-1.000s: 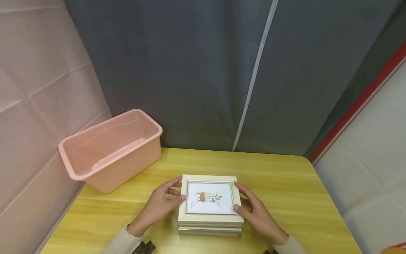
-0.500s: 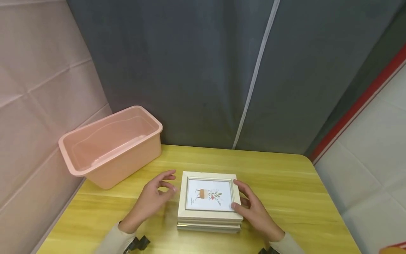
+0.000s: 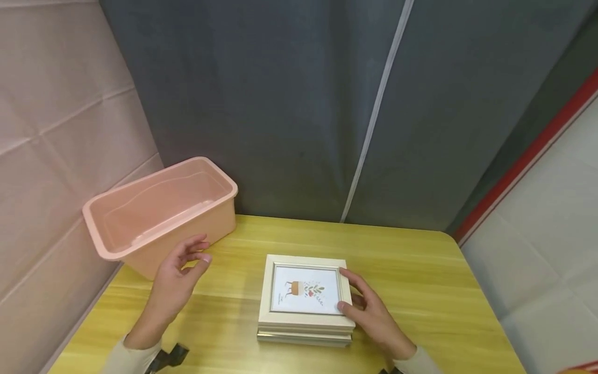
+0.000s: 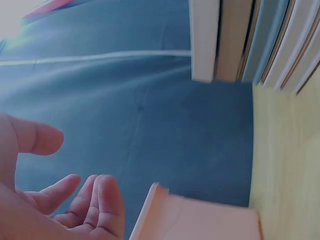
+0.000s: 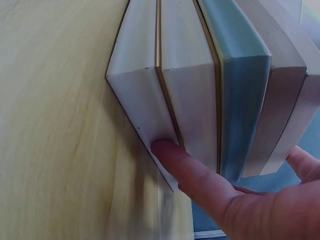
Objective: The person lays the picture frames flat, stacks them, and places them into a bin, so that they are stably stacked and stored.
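A stack of several picture frames lies on the table; the top picture frame (image 3: 306,289) is cream with a silver inner edge and a plant print. In the right wrist view the sides show, one of them a blue-green frame (image 5: 244,110). My right hand (image 3: 374,318) rests against the stack's right side, thumb at the top frame's edge. One finger (image 5: 185,165) touches the side of the lowest frame. Away to the left, my left hand (image 3: 172,283) hovers in front of the pink bin, fingers loosely bent, holding nothing (image 4: 75,200).
The pink plastic bin (image 3: 187,234) stands at the table's back left, against the pale wall covering (image 3: 60,156). A dark grey curtain (image 3: 261,114) hangs behind the wooden table (image 3: 397,259). A red-edged white panel (image 3: 551,223) borders the right side.
My left hand has come off the stack's left side and moved left towards the bin. My right hand stays at the right side, and the stack looks almost unmoved.
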